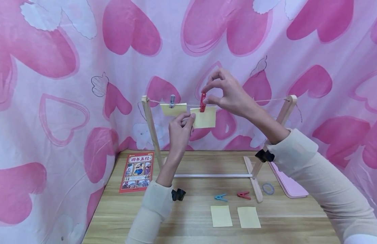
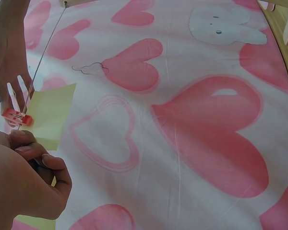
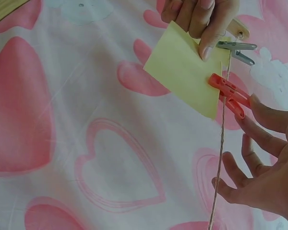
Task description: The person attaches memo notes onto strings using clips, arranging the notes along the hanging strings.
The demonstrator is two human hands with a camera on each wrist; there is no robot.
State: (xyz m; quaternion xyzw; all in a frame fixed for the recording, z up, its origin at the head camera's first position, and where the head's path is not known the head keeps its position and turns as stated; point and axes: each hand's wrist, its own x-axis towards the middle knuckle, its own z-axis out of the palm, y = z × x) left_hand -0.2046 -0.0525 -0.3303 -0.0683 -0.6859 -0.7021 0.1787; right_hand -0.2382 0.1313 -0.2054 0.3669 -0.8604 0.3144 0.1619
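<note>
A yellow paper note (image 1: 208, 119) hangs at the string (image 1: 193, 104), its top edge in the mouth of a red clothespin (image 1: 202, 102). My right hand (image 1: 229, 93) pinches the handle ends of that clothespin between thumb and forefinger; the other fingers are spread apart in the right wrist view. The note's left edge is held by my left hand (image 1: 180, 130), thumb in front and fingers behind. Just left of it, a second yellow note (image 1: 167, 110) hangs from a grey clothespin (image 1: 172, 101). The left wrist view shows the red clothespin (image 2: 18, 117) beside the note (image 2: 50, 115).
Wooden posts (image 1: 152, 130) carry the string, with a white crossbar (image 1: 213, 176) low between them. On the table lie a blue clothespin (image 1: 220, 197), a red clothespin (image 1: 243, 195), two yellow notes (image 1: 221, 216), a tape roll (image 1: 268, 189), a red book (image 1: 136, 172) and a pink flat object (image 1: 287, 181).
</note>
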